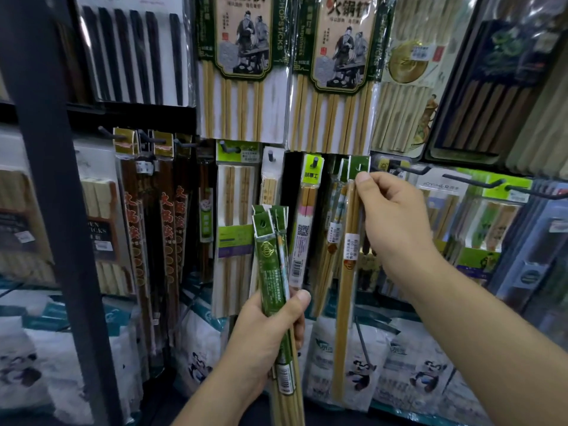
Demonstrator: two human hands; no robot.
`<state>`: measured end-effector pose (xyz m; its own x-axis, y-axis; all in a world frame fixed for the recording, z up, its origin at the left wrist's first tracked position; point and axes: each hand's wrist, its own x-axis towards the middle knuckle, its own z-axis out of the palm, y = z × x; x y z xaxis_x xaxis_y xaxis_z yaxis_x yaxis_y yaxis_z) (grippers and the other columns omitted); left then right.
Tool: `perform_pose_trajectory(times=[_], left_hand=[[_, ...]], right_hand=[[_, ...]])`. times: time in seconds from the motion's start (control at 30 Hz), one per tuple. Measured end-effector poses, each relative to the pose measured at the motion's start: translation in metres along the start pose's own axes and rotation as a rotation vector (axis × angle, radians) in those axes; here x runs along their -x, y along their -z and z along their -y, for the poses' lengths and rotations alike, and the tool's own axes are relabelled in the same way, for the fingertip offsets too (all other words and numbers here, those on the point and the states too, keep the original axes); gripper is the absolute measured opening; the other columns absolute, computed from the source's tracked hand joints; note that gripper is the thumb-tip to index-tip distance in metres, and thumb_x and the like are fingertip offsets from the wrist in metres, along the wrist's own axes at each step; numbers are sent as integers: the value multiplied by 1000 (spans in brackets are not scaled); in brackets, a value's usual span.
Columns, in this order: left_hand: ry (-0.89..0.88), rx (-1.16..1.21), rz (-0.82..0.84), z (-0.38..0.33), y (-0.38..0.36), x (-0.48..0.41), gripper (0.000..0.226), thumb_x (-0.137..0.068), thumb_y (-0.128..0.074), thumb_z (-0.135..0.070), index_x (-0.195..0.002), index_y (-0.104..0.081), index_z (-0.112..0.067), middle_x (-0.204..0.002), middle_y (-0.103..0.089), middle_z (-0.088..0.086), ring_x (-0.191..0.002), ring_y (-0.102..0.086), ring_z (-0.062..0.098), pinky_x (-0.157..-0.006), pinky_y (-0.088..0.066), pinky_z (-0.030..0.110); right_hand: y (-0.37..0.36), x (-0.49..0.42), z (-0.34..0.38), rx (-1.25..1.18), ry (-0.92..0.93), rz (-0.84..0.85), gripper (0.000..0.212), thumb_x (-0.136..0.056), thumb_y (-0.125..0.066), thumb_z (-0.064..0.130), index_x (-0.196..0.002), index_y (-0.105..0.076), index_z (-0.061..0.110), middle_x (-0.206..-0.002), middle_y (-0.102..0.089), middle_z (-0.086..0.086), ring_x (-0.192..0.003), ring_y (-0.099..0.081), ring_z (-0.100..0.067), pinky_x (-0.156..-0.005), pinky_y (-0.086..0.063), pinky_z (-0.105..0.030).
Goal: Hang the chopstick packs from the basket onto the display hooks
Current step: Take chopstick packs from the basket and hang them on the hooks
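Step in hand: hanging one pack. Right hand (396, 222) pinches green-header chopstick pack (349, 265) near top, header at hook level in display. Left hand (270, 336) grips spare packs (273, 272) below. Next, probably: thread header hole onto hook, release.

Access to the hook row is tight. Large chopstick packs (242, 72) overhang it from above, and hanging packs (233, 226) sit edge to edge along it. A dark upright post (55, 210) closes the left side. At right, black hook arms (410, 170) project forward into open air. The right hand (396, 222) and its single pack (347, 272) fill the slot beside them. The bundle (273, 256) in the left hand (270, 330) stands before the middle packs.
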<state>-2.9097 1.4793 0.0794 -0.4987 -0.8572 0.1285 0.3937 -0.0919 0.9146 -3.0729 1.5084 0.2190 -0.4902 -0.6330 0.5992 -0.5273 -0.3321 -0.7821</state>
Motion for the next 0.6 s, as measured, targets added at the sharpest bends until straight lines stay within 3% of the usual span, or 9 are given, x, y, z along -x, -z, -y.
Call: perform_pose_trajectory(times=[0.13, 0.27, 0.37, 0.6], left_hand=[[4, -30, 2, 2, 2, 1, 58, -65, -84, -50, -100, -63, -9, -67, -63, 11, -58, -59, 21, -57, -53, 30], [-1, -7, -6, 3, 2, 0, 63, -63, -86, -51, -106, -64, -11, -68, -63, 11, -58, -59, 22, -57, -53, 31], [2, 6, -5, 4, 3, -1, 63, -63, -86, -49, -107, -63, -10, -68, -63, 11, -57, -59, 22, -57, -53, 30], [-17, 26, 5, 5, 3, -2, 54, -67, -86, -44, -102, -63, -12, -67, -62, 10, -57, -59, 22, -56, -54, 30]], right_hand=[[-3, -6, 2, -16, -46, 0, 40, -106, -51, 32, -73, -63, 12, -51, -42, 12, -48, -39, -5, -48, -36, -14], [-5, -8, 3, -46, -77, -1, 42, -105, -52, 30, -77, -63, 2, -55, -42, 5, -51, -40, -10, -57, -40, -22], [-6, -9, 4, -58, -73, -1, 41, -105, -52, 30, -84, -62, -4, -61, -43, -2, -55, -42, -12, -62, -40, -29], [-6, -10, -2, 29, -45, -18, 47, -104, -52, 32, -82, -54, -9, -62, -35, -8, -56, -35, -17, -67, -39, -24]])
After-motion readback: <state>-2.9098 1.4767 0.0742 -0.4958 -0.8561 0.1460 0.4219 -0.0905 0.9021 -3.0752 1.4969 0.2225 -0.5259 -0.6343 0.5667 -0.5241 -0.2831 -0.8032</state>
